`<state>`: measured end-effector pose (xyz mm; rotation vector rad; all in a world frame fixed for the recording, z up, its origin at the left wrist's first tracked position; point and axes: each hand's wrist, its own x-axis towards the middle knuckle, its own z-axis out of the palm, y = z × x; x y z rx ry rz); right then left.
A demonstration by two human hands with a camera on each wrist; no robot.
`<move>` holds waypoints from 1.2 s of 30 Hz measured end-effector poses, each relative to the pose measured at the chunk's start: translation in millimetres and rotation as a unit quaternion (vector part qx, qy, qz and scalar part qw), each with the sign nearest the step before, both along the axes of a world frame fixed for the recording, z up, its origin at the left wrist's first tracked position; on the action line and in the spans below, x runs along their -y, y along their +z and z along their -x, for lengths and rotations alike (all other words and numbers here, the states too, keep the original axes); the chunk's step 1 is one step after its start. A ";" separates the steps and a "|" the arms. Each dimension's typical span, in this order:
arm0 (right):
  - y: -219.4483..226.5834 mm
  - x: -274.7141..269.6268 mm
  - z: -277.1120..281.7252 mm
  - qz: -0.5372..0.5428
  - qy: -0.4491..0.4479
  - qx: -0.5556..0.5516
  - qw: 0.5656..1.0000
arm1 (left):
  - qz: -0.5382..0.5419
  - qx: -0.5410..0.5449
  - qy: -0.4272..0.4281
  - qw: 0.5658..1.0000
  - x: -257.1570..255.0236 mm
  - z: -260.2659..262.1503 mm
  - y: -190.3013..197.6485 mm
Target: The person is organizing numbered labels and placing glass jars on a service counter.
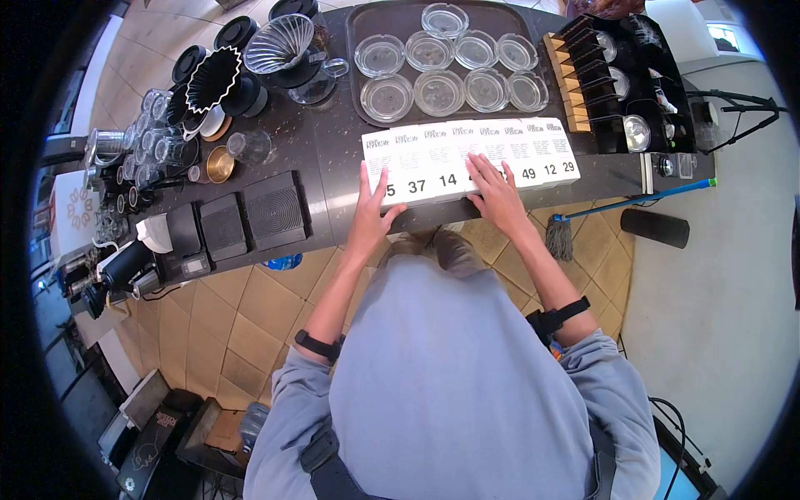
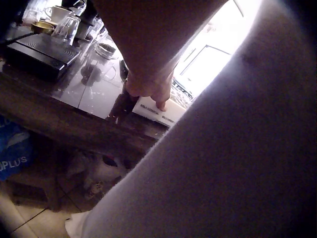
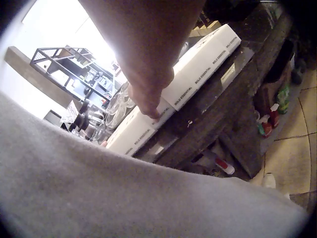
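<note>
White printed boxes point(image 1: 447, 179) with black numbers such as 37, 14, 49, 12 and 29 stand side by side in a row on the dark counter. At the row's left end, the left hand point(image 1: 375, 210) rests with extended fingers on the box top and the thumb by the front edge. The right hand point(image 1: 498, 196) lies with straight fingers over the middle boxes, partly covering their numbers. In the right wrist view its thumb touches the front side of the white boxes point(image 3: 185, 91). The left wrist view shows the left hand point(image 2: 151, 89) against a white box point(image 2: 148, 110).
Behind the boxes, a dark tray point(image 1: 357, 92) holds several glass ashtrays. A black organizer point(image 1: 667, 137) stands to the right beside a wooden rack point(image 1: 567, 83). Black scales point(image 1: 275, 210), glasses and coffee drippers point(image 1: 279, 43) occupy the left side. A mop point(image 1: 560, 240) leans near the counter's front right.
</note>
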<state>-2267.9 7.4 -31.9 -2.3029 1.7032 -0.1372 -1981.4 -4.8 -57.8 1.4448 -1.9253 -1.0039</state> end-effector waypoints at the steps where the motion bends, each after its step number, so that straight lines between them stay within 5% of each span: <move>1: 0.4 0.0 -0.3 -0.002 0.000 -0.001 1.000 | -0.002 -0.001 -0.001 1.000 0.4 -0.3 -0.5; 8: 32.6 -6.2 21.3 -0.012 -0.052 0.055 0.997 | -0.038 -0.028 0.004 0.999 3.6 -4.4 10.6; 14: 18.5 -8.7 68.0 -0.021 -0.050 -0.049 0.997 | -0.039 -0.014 -0.002 0.999 7.8 -6.7 3.6; 36: 20.5 -6.4 76.3 -0.030 -0.097 -0.025 0.995 | -0.036 -0.010 -0.014 0.999 10.6 -8.0 4.1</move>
